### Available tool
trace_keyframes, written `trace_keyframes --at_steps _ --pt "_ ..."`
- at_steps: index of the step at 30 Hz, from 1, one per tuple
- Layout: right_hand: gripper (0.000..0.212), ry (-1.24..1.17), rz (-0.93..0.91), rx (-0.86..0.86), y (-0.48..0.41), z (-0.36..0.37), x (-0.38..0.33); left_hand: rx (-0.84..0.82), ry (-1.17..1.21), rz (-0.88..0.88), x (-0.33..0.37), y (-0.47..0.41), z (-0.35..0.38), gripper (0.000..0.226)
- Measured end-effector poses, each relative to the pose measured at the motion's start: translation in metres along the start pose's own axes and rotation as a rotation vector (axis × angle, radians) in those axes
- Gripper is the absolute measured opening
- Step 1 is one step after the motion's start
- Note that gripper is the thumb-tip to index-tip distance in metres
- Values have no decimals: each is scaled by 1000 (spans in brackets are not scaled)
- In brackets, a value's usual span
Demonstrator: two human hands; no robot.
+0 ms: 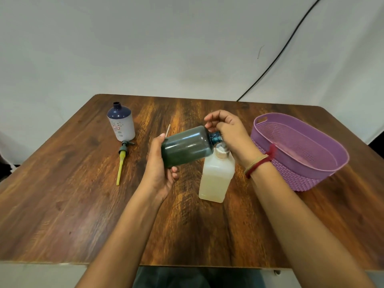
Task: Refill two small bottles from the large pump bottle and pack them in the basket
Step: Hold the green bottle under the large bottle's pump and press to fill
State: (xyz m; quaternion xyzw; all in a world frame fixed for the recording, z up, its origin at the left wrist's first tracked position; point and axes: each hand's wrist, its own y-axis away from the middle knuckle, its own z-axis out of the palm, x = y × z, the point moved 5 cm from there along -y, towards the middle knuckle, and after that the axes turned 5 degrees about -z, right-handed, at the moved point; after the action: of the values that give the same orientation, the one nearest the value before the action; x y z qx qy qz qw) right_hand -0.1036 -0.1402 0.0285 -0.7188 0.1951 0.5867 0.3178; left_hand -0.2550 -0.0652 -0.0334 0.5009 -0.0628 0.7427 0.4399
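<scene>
My left hand (160, 169) grips a dark green bottle (187, 145) by its base and holds it tilted on its side above the table. Its blue neck points right, where my right hand (226, 129) holds the neck with curled fingers. Just below the neck stands a translucent square bottle (216, 177) of pale liquid, its mouth showing white. The large white-and-navy bottle (121, 121) stands open at the back left. Its pump head with a yellow tube (122, 161) lies on the table in front of it. The purple basket (332, 163) sits at the right with nothing visible inside.
Everything stands on a dark wooden table (83, 204). A thin wooden stick (168, 129) lies behind the green bottle. A black cable (280, 53) runs down the white wall at the back right.
</scene>
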Motion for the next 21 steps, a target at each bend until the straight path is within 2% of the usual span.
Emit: trace_keyframes --at_steps 4,8,11,15,18,21 --pt "37 -107 -68 -61 -3 1 -10 -12 12 11 3 0 2 61" --pt "42 -44 -19 -74 -1 5 2 20 -9 -6 0 1 -1 60" --pt "42 23 -10 -17 0 2 2 12 -13 -19 -1 2 -3 60" --pt "40 -9 -18 -93 -4 0 -9 -29 0 7 4 2 2 62" --pt "38 5 -77 4 -8 -2 -7 -35 12 8 5 0 2 59" --pt "39 71 -62 74 -8 -2 5 -8 -6 -11 0 -3 -1 54"
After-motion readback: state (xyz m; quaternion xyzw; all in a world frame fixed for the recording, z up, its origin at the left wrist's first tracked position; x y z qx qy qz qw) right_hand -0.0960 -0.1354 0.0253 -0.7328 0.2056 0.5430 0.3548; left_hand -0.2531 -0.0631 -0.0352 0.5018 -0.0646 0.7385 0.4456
